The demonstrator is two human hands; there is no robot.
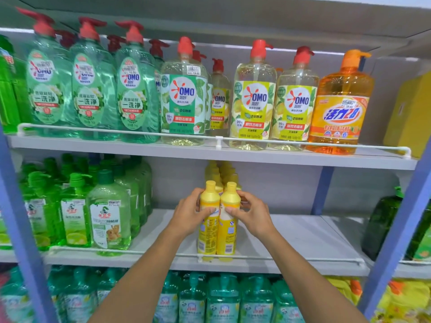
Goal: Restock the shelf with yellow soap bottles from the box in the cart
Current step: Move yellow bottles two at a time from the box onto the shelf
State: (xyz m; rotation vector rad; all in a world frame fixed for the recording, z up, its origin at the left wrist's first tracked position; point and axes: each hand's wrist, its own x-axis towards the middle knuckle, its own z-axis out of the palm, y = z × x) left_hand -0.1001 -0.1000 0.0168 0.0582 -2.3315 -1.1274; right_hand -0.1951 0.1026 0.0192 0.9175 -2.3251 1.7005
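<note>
My left hand grips one yellow bottle, my right hand its twin — both standing at the middle shelf front. I'd square them behind the rail — labels out.

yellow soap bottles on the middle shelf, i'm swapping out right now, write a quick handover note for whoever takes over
Left hand: wrapped around the left front yellow bottle.
Right hand: wrapped around the right front yellow bottle.
Where: both bottles stand upright, side by side, at the front rail of the middle shelf, with more yellow bottles in two rows behind them.
Done: two rows reach the front edge.
Left: let go, then fill the bare shelf to the right of the rows. The cart and box are out of view, so remaining stock is unknown.
</note>
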